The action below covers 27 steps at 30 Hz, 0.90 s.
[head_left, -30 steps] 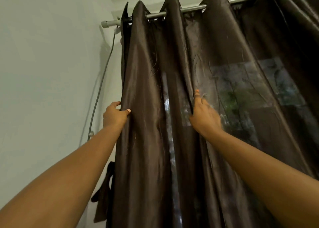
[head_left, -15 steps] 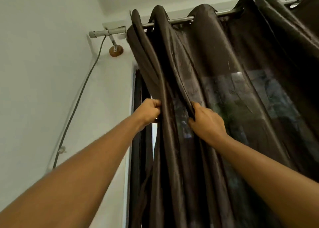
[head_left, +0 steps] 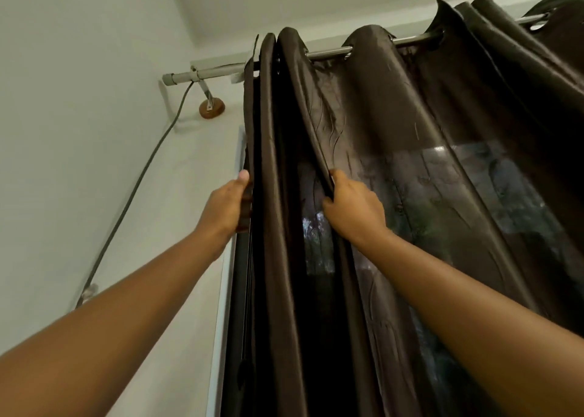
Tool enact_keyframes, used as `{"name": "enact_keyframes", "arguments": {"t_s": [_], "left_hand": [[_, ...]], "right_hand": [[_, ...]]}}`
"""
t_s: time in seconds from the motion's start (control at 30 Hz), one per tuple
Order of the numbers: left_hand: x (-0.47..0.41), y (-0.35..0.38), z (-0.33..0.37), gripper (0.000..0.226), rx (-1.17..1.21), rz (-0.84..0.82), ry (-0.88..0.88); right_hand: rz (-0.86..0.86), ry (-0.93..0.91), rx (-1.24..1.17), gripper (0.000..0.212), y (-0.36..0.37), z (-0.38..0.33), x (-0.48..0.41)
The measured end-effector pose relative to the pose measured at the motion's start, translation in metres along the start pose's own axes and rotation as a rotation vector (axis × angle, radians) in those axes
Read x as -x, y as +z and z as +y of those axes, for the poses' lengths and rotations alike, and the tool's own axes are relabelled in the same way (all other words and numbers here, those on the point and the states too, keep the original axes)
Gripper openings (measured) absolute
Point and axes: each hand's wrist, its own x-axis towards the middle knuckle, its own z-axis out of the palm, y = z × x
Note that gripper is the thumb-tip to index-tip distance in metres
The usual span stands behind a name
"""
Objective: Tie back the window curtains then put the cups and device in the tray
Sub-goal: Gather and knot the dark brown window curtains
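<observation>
A dark brown satin curtain [head_left: 395, 126] hangs by eyelets from a metal rod [head_left: 328, 51] over the window. Its left folds are bunched close together near the rod's left end. My left hand [head_left: 226, 206] grips the curtain's left edge, thumb up along the fabric. My right hand [head_left: 352, 206] pinches a fold a little to the right, at about the same height. Daylight and greenery show faintly through the thin fabric behind my right hand. No cups, device or tray are in view.
A white wall fills the left side, with a grey cable [head_left: 139, 183] running down from the rod's end. A round wooden bracket [head_left: 211, 108] fixes the rod to the wall. The window frame's white edge [head_left: 226, 277] runs down beside the curtain.
Both hands have drawn the curtain's left folds to the right along the rod, bunching them. The wall, bracket and window frame edge are now uncovered. The view has tilted upward.
</observation>
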Motion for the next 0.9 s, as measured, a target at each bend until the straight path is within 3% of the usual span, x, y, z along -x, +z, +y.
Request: {"name": "enact_keyframes", "arguments": {"t_s": [0.07, 0.17, 0.27, 0.37, 0.47, 0.53, 0.6, 0.67, 0.73, 0.77, 0.83, 0.9], "left_hand": [[0.000, -0.014, 0.007, 0.038, -0.030, -0.042, 0.010], [-0.006, -0.034, 0.010, 0.064, -0.149, -0.102, 0.011], [-0.014, -0.052, 0.008, 0.064, -0.204, -0.103, 0.000], [-0.024, -0.076, 0.006, 0.050, -0.059, -0.084, -0.066], [-0.031, -0.088, 0.005, 0.051, 0.022, -0.149, -0.108], [-0.030, -0.083, 0.006, 0.054, -0.026, -0.187, -0.073], [-0.027, -0.073, 0.006, 0.061, -0.066, -0.179, -0.057], [-0.024, -0.064, 0.005, 0.068, -0.079, -0.153, -0.051], [-0.023, -0.054, 0.004, 0.069, -0.083, -0.137, -0.029], [-0.023, -0.048, 0.004, 0.069, -0.084, -0.139, -0.016], [-0.023, -0.038, 0.004, 0.068, -0.099, -0.144, 0.010], [-0.024, -0.030, 0.005, 0.069, -0.097, -0.139, 0.015]], "right_hand": [[0.024, 0.064, -0.007, 0.030, 0.007, -0.011, -0.007], [0.034, 0.201, -0.015, 0.040, 0.014, -0.032, -0.023], [-0.020, 0.215, -0.062, 0.039, 0.033, -0.062, -0.037], [-0.325, 0.010, -0.193, 0.038, 0.054, -0.101, -0.055], [-0.676, 0.035, -0.484, 0.052, 0.037, -0.125, -0.071], [-0.790, 0.023, -0.387, 0.045, 0.018, -0.134, -0.075], [-0.595, 0.003, -0.172, 0.031, 0.008, -0.123, -0.079], [-0.167, 0.053, -0.066, 0.030, 0.001, -0.093, -0.079], [0.350, 0.108, 0.172, 0.045, -0.016, -0.048, -0.072], [0.482, 0.172, 0.296, 0.066, -0.024, -0.024, -0.067], [0.452, 0.434, 0.356, 0.110, -0.040, 0.019, -0.065], [0.259, 0.781, 0.149, 0.133, -0.050, 0.054, -0.071]]}}
